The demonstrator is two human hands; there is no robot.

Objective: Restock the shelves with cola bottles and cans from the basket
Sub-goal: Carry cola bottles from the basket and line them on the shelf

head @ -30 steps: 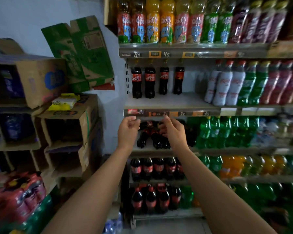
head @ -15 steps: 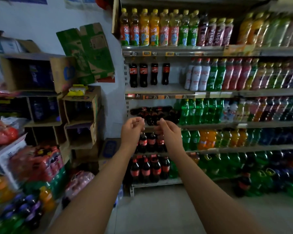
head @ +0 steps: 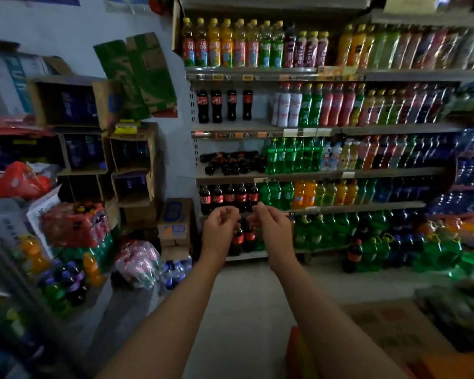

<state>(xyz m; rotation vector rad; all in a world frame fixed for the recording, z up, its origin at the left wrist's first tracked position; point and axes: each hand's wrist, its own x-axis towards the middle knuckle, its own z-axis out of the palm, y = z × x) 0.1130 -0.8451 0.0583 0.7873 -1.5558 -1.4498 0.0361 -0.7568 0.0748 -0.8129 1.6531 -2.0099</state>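
Seen from the head camera, two bare forearms reach forward toward a tall grey metal shelf unit (head: 367,130) packed with drinks. The left hand (head: 219,228) and the right hand (head: 272,228) are raised side by side in front of the lower shelves, close together but not touching. On each hand the fingers are loosely curled inward with the thumb near the fingertips. Neither hand holds anything.

Dark cola bottles with red labels fill the left end of the unit. The four upright cola bottles (head: 224,106) stand spaced apart on the second shelf from the top. One shelf down, a heap of cola bottles (head: 231,163) lies on its side, just beside upright green plastic soda bottles (head: 293,157). On the next shelf a tight row of cola bottles (head: 228,196) stands just above the hands. More bottom-shelf cola bottles (head: 242,239) show between the two wrists. A large cola bottle (head: 354,255) stands alone on the pale floor (head: 257,296), well to the right of the hands.

Brown cardboard boxes (head: 133,149) are stacked against the wall on the left, with shrink-wrapped drink packs (head: 74,222) on the ground below them. At the bottom right an orange shape (head: 449,363) is too blurred to tell whether it is the basket.
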